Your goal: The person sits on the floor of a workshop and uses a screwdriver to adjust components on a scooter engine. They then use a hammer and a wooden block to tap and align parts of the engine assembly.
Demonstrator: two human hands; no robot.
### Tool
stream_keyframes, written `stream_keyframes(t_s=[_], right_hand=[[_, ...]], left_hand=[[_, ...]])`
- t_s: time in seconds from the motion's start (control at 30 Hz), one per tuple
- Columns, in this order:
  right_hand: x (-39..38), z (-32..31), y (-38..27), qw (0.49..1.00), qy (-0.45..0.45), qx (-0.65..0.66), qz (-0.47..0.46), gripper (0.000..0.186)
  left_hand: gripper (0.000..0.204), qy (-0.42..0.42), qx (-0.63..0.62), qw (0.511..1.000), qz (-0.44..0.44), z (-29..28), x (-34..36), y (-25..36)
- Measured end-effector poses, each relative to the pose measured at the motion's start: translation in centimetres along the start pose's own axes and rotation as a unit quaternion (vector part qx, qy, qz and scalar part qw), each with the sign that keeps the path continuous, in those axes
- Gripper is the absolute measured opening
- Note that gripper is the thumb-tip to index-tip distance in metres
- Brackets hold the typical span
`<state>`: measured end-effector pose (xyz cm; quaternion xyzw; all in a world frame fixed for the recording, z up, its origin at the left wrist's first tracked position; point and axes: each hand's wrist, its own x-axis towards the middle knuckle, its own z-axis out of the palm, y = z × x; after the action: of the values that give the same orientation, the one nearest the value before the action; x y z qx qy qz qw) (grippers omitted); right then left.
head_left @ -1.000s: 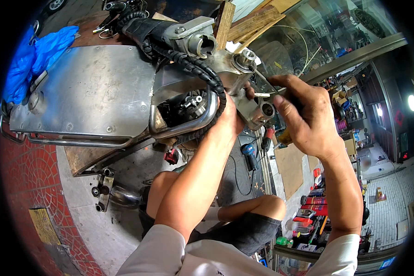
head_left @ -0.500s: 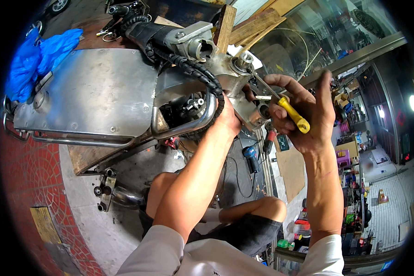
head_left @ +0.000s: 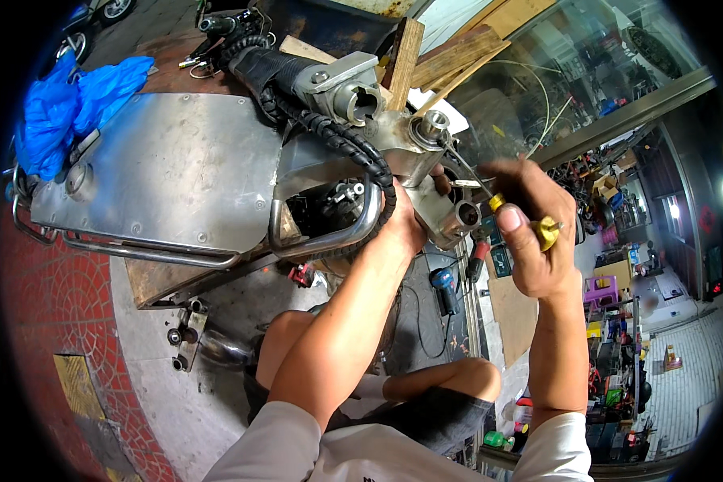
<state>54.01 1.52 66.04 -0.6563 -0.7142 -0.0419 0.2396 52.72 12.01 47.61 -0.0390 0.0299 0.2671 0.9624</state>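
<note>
In my right hand [head_left: 545, 269] is a screwdriver with a yellow handle [head_left: 548, 233], thumb pressed along it and fingers curled round. Its thin shaft slants up-left, and the tip meets the area beside a round metal collar [head_left: 435, 122] on the grey metal bracket [head_left: 414, 153]. My left hand [head_left: 402, 227] grips that bracket from below, its fingers partly hidden behind the metal; a fingertip shows through a gap. Below the collar, the bracket ends in an open tube [head_left: 467, 214]. A black spiral-wrapped cable [head_left: 361, 149] runs close to my left wrist.
A flat metal-covered frame [head_left: 161, 169] with a bent tube rail lies on a wooden bench [head_left: 157, 281]. Blue plastic bags [head_left: 52, 120] sit at its far left. Wood offcuts [head_left: 458, 56] lean behind. A blue power tool [head_left: 443, 289] and metal parts [head_left: 187, 333] are on the ground.
My right hand has turned, and its outstretched fingers have closed round the screwdriver handle. My left hand stays on the bracket. The whole view has shifted slightly.
</note>
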Motion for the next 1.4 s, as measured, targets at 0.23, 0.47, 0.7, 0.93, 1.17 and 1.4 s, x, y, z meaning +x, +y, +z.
stream_keyframes(t_s=[0.23, 0.47, 0.7, 0.93, 1.17, 1.4], right_hand=[[-1.9, 2.9, 1.1, 0.892, 0.147, 0.356, 0.237, 0.056], [-1.9, 4.9, 0.5, 0.828, 0.267, 0.425, 0.250, 0.057], [-1.2, 5.2, 1.4, 0.901, 0.434, -0.013, -0.006, 0.031], [0.1, 0.5, -1.5, 0.926, 0.087, -0.351, -0.108, 0.026], [0.3, -0.6, -1.0, 0.897, -0.066, -0.398, -0.179, 0.054], [-1.1, 1.2, -1.6, 0.964, 0.020, 0.127, 0.231, 0.037]], left_hand=[[0.084, -0.058, 0.036, 0.998, -0.006, -0.6, -0.4, 0.5], [0.077, -0.052, 0.040, 0.998, -0.017, -0.1, -0.5, 1.0], [0.075, -0.007, 0.022, 1.000, -0.013, 1.0, -0.7, 0.9], [0.075, 0.007, 0.068, 0.997, 0.029, 0.1, -0.7, 0.9], [0.071, -0.011, 0.019, 1.000, 0.002, 0.2, -0.6, 1.2], [0.064, -0.080, 0.040, 0.996, 0.004, -1.0, -0.5, 0.8]])
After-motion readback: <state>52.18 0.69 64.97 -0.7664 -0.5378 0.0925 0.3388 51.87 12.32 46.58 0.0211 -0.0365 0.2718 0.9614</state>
